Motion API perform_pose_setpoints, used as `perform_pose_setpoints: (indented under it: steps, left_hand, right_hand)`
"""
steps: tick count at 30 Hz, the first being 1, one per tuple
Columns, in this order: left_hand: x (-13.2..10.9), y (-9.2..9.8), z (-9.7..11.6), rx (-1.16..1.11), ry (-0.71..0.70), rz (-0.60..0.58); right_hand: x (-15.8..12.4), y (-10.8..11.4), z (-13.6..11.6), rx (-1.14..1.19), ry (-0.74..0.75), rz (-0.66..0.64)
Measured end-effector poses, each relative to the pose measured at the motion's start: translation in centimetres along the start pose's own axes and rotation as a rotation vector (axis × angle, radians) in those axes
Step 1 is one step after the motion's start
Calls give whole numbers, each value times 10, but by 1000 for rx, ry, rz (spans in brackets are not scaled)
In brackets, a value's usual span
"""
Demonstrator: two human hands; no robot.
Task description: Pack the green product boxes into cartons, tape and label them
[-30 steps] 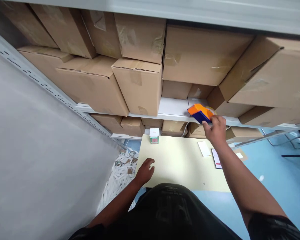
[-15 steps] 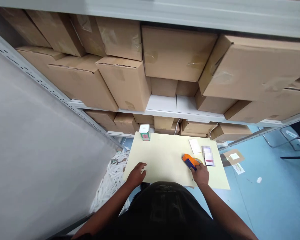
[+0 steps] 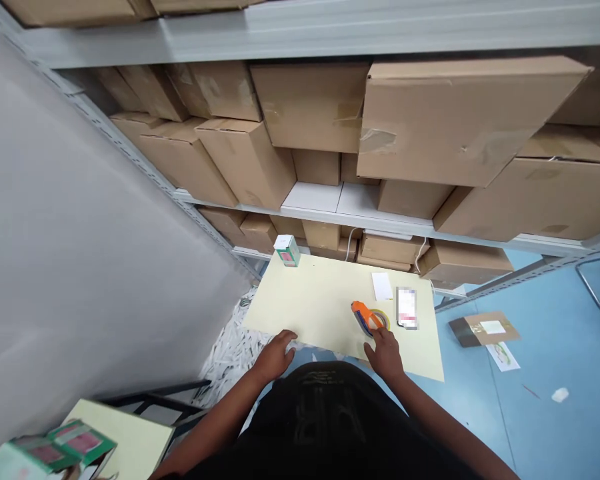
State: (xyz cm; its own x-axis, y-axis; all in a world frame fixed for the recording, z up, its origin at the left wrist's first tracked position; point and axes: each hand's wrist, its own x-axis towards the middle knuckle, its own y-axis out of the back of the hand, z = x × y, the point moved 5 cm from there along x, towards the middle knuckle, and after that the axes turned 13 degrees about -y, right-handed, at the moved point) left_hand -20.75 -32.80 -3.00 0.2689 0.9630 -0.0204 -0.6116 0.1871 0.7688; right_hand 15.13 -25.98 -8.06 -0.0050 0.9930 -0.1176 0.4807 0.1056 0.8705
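Observation:
An orange and blue tape dispenser (image 3: 361,313) with a roll of tape lies on the pale yellow table (image 3: 325,293). Just at its near end is my right hand (image 3: 385,353), open, thumb apart from the fingers; whether a fingertip touches the dispenser I cannot tell. My left hand (image 3: 276,357) hovers by the table's front edge, open and holding nothing. Toward the far left corner stands a small green and white box (image 3: 287,251). A phone (image 3: 407,308) and a white notepad (image 3: 381,287) lie right of and behind the dispenser.
Shelves behind the table hold several cardboard boxes (image 3: 307,107). Paper scraps (image 3: 230,350) cover the floor at left. Another table (image 3: 135,437) with green boxes (image 3: 77,443) is at lower left. A flattened carton (image 3: 485,328) lies on the blue floor at right.
My right hand has let go of the tape dispenser, which now lies on the table. The view has shifted, bringing the lower-left table and green boxes into sight.

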Motion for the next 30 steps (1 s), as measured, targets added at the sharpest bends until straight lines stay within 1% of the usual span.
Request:
perform_pose_setpoints:
  steps: [4, 6, 8, 10, 12, 14, 16, 19, 22, 24, 27, 30]
  left_hand:
    - [-27, 2, 0, 10, 47, 99]
    - [-48, 1, 2, 8, 79, 152]
    - [-75, -1, 5, -8, 124, 209]
    - [-107, -3, 8, -32, 185, 270]
    - [-147, -6, 8, -54, 252, 329]
    - [-192, -8, 6, -72, 313, 390]
    - [-243, -9, 2, -82, 374, 454]
    - [-324, -12, -2, -89, 495, 563]
    - [-401, -14, -5, -94, 602, 665]
    - [-444, -16, -5, -88, 644, 712]
    - [-498, -19, -4, -70, 702, 781]
    - [-536, -26, -5, -79, 773, 886]
  right_hand:
    - [-3, 4, -13, 61, 82, -32]
    - [-3, 4, -21, 52, 126, -45]
    - [-1, 1, -28, 34, 171, -55]
    - [4, -3, -37, 22, 217, -61]
    - [10, -11, -54, 13, 267, -60]
    - [12, -22, -81, 5, 317, -65]
    - [5, -37, -115, 9, 348, -89]
    - [-25, -63, -176, 39, 403, -156]
    - [-72, -91, -240, 61, 510, -232]
    - [-105, -109, -277, 82, 575, -274]
    - [-152, -133, -319, 102, 655, -343]
    - [-188, -155, -346, 71, 734, -440]
